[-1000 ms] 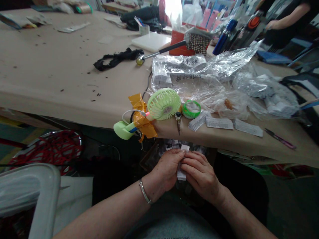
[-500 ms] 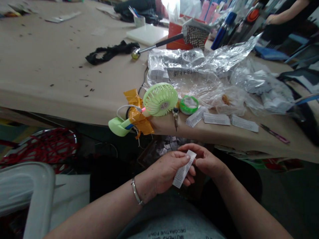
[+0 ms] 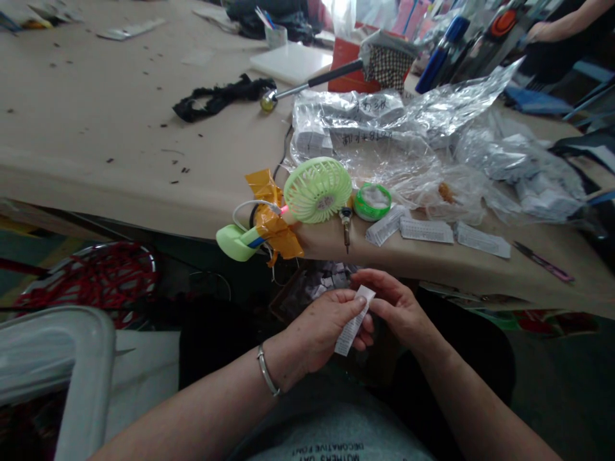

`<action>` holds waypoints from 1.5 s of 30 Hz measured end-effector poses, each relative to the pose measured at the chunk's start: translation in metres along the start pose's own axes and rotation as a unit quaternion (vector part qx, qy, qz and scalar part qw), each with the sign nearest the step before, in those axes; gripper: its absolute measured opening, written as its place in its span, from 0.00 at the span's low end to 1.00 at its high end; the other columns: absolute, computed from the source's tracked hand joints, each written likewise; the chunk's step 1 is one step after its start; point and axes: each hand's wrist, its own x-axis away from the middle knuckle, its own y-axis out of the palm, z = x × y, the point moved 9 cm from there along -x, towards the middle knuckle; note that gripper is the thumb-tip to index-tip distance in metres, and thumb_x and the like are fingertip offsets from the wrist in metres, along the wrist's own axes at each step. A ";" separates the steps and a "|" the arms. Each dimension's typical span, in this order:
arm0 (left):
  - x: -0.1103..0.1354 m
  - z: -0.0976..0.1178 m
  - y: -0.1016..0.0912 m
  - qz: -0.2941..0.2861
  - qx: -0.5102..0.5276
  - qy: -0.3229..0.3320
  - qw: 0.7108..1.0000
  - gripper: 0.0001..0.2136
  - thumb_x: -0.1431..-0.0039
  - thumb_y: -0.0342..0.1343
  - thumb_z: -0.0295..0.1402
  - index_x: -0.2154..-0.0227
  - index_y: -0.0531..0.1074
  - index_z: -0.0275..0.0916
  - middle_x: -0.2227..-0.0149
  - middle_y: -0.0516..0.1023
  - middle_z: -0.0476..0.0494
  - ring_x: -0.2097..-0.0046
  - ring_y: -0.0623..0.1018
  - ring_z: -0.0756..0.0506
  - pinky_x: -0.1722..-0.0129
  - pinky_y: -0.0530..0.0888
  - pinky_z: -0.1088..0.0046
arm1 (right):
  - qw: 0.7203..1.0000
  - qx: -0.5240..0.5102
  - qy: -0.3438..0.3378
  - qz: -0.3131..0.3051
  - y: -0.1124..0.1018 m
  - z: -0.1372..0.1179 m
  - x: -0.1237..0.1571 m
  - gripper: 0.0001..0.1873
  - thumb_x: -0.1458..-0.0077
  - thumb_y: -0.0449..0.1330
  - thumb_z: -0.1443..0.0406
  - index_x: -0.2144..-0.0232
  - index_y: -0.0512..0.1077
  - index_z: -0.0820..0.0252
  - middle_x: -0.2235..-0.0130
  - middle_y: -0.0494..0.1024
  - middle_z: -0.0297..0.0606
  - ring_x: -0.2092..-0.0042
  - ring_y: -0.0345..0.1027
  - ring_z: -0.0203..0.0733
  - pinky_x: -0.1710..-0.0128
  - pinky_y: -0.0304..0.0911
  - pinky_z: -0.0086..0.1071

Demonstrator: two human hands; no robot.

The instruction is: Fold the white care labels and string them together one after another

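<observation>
left hand (image 3: 324, 323): thumb pressed on a white printed strip (image 3: 352, 330), fingers beneath it. right hand (image 3: 401, 314): loosely curled beside the strip's upper end; cannot tell whether it grips. strip is tilted, in front of the near edge of the surface (image 3: 106, 128). along that edge: green fan (image 3: 307, 192), green round container (image 3: 373, 210), three sets of printed slips (image 3: 426, 231).

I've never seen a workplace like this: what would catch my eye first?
Probably the lime-green fan, bound with orange tape at the near edge of the brown table. Below it, the left hand holds a printed white label, the right hand close beside. Shiny clear plastic lies behind, to the fan's right.
</observation>
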 end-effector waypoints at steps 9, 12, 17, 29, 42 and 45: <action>0.000 0.009 -0.010 0.025 -0.008 0.040 0.999 0.13 0.46 0.57 0.41 0.72 0.71 0.34 0.78 0.72 0.47 0.78 0.71 0.52 0.78 0.66 0.78 | 0.919 0.341 -0.181 0.073 0.009 -0.051 0.011 0.19 0.43 0.55 0.65 0.48 0.67 0.56 0.51 0.73 0.44 0.49 0.67 0.47 0.49 0.64 0.42; 0.002 0.012 -0.014 0.036 -0.016 0.055 0.998 0.13 0.46 0.56 0.42 0.72 0.70 0.34 0.78 0.71 0.48 0.78 0.71 0.52 0.77 0.66 0.78 | 0.963 0.217 -0.116 0.108 0.001 -0.041 0.004 0.17 0.42 0.55 0.64 0.50 0.67 0.56 0.56 0.76 0.41 0.55 0.71 0.42 0.53 0.67 0.38; 0.006 0.020 -0.019 0.057 -0.035 0.089 0.994 0.13 0.47 0.56 0.42 0.69 0.72 0.35 0.77 0.71 0.48 0.77 0.71 0.51 0.76 0.67 0.77 | 0.994 -0.026 0.028 0.107 0.003 -0.008 -0.012 0.08 0.48 0.61 0.60 0.68 0.72 0.59 0.72 0.75 0.33 0.71 0.68 0.34 0.70 0.67 0.27; 0.013 0.057 -0.030 0.129 -0.150 0.223 0.954 0.10 0.44 0.53 0.32 0.77 0.74 0.35 0.76 0.73 0.47 0.72 0.70 0.50 0.70 0.65 0.76 | 0.992 -0.080 0.032 0.087 0.015 -0.018 -0.035 0.07 0.50 0.63 0.61 0.74 0.71 0.59 0.76 0.72 0.30 0.75 0.64 0.32 0.74 0.63 0.27; 0.023 0.102 -0.031 0.214 -0.366 0.334 0.842 0.09 0.42 0.51 0.32 0.73 0.74 0.37 0.75 0.74 0.49 0.72 0.71 0.50 0.71 0.65 0.77 | 0.984 0.123 -0.005 0.126 0.001 -0.041 -0.048 0.07 0.49 0.59 0.62 0.74 0.71 0.60 0.77 0.67 0.28 0.75 0.57 0.30 0.75 0.55 0.25; 0.021 0.103 -0.030 0.212 -0.385 0.344 0.830 0.09 0.41 0.50 0.31 0.72 0.74 0.37 0.75 0.73 0.50 0.72 0.71 0.51 0.71 0.64 0.77 | 0.981 0.140 -0.015 0.130 0.001 -0.044 -0.048 0.07 0.49 0.58 0.63 0.74 0.71 0.60 0.77 0.67 0.28 0.75 0.57 0.30 0.75 0.54 0.26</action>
